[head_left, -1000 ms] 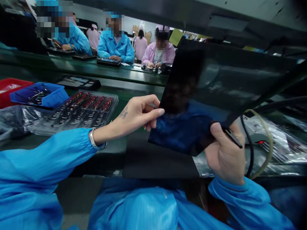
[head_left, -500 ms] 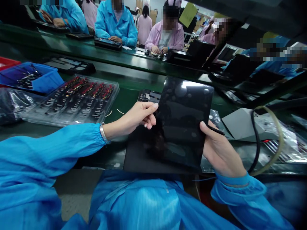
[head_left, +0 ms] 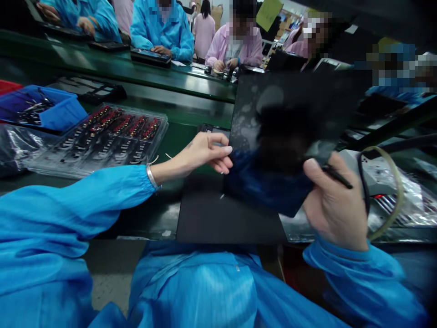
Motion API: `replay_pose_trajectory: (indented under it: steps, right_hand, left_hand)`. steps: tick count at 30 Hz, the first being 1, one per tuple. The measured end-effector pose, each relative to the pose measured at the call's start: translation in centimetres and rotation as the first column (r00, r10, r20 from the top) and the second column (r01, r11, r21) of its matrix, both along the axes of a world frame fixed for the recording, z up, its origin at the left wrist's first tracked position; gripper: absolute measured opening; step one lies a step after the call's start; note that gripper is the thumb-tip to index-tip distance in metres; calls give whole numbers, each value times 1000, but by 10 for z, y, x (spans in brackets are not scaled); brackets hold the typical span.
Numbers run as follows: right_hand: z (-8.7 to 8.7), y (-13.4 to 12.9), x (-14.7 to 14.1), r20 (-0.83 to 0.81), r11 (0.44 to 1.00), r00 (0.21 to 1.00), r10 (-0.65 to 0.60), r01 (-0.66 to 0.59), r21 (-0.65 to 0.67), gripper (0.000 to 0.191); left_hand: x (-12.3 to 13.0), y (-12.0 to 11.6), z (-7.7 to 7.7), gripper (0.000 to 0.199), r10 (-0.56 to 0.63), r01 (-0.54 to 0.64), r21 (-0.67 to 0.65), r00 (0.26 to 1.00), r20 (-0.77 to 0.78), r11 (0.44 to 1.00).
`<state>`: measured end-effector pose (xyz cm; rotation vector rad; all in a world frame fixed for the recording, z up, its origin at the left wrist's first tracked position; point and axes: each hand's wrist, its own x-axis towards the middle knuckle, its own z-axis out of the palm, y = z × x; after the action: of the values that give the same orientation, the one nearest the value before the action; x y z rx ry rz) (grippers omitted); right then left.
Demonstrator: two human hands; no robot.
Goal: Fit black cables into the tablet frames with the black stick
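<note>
A glossy black tablet screen panel [head_left: 252, 132], blurred by motion, is held up and tilted over the bench, with bubble-like marks on its surface. My left hand [head_left: 211, 152] is closed at the panel's left edge, thumb and fingers pinched there. On the right side, my right hand [head_left: 336, 205] grips the panel and also holds a thin black pen-like tool [head_left: 337, 176]. Below the panel lies a flat black mat [head_left: 228, 223] with a tiny pale scrap [head_left: 222, 196] on it. Partly hidden behind my left hand is a dark device part [head_left: 211, 128].
To the left are a clear tray [head_left: 119, 148] of small red-and-black parts, a blue bin [head_left: 64, 111] and a plastic bag [head_left: 23, 150]. A grey box-like device [head_left: 358, 175] and a looped hose [head_left: 398, 182] stand at right. People work across the green bench [head_left: 201, 82].
The panel has swung up and to the right, turning so that reflections show on its face. My right hand moved right with it, and my left hand shifted slightly right.
</note>
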<state>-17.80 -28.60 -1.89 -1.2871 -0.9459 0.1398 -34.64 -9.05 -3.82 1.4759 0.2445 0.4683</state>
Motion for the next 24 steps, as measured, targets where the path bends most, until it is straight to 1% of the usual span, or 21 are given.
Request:
replay_pose_trajectory:
  steps: [1,2,3,4,6,7,8,9,10,11,12,13,14,15,17,18,19,21,22,23,24]
  right_hand:
    - [7,-2,-3,176,994,979,-98,88,67,20]
    - [12,-5,-7,345,983,922,-177,149,107,23]
    - [16,-8,-11,509,979,836,-203,165,118,28]
    - [17,-12,-16,657,983,732,-180,148,105,36]
    - [10,-21,-26,848,999,530,-29,34,13,52]
    - [2,-25,-31,899,998,434,54,-39,-41,56]
    - [-8,-29,-34,931,992,350,107,-95,-79,55]
    - [-18,-32,-36,949,987,287,134,-123,-102,52]
    - [-29,-35,-37,958,986,249,141,-126,-112,47]
    - [-40,-39,-38,964,986,225,141,-119,-117,42]
    - [-49,-42,-38,965,987,221,143,-104,-123,38]
    - [-57,-45,-37,962,987,226,152,-87,-135,35]
    - [-63,-49,-36,960,987,230,158,-74,-145,32]
    - [-67,-52,-36,959,986,229,167,-62,-156,30]
    - [-72,-57,-37,957,981,213,196,-39,-192,29]
    - [-73,-58,-38,955,976,203,215,-30,-214,30]
    - [-75,-59,-39,952,972,195,235,-25,-235,31]
    - [-77,-58,-42,941,958,182,285,-30,-285,33]
    - [-79,-57,-43,935,953,183,303,-37,-302,33]
    - [-82,-56,-43,930,949,189,314,-45,-311,32]
    - [-84,-55,-44,925,946,199,324,-53,-320,31]
  left_hand:
    - [4,4,6,27,-13,12,39,999,34,999]
    - [9,8,11,27,-24,19,74,998,65,997]
    - [15,11,14,28,-31,20,114,995,98,993]
    - [20,14,16,30,-32,11,157,991,131,987]
    - [28,21,10,36,-30,-17,241,981,190,970]
    - [29,24,3,39,-40,-19,276,978,205,961]
    - [29,27,-5,44,-66,5,303,979,193,953]
    - [26,31,-15,49,-97,45,320,984,147,946]
    - [21,36,-24,55,-117,87,332,991,71,939]
    - [12,41,-32,60,-110,110,357,994,-21,928]
    - [2,46,-38,64,-60,101,398,992,-115,912]
    - [-10,51,-42,63,33,62,458,980,-197,887]
    - [-23,56,-44,59,140,22,526,954,-266,850]
    - [-37,59,-45,54,232,10,587,914,-334,809]
    - [-61,60,-44,52,337,79,681,824,-456,728]
    - [-71,58,-46,53,360,130,717,796,-487,685]
    - [-79,54,-49,56,373,168,751,786,-493,638]
    - [-92,42,-61,60,389,181,808,804,-450,560]
    - [-96,35,-67,61,396,168,824,813,-426,541]
    - [-99,28,-74,62,411,148,830,814,-411,538]
    - [-101,21,-79,63,430,127,826,804,-410,550]
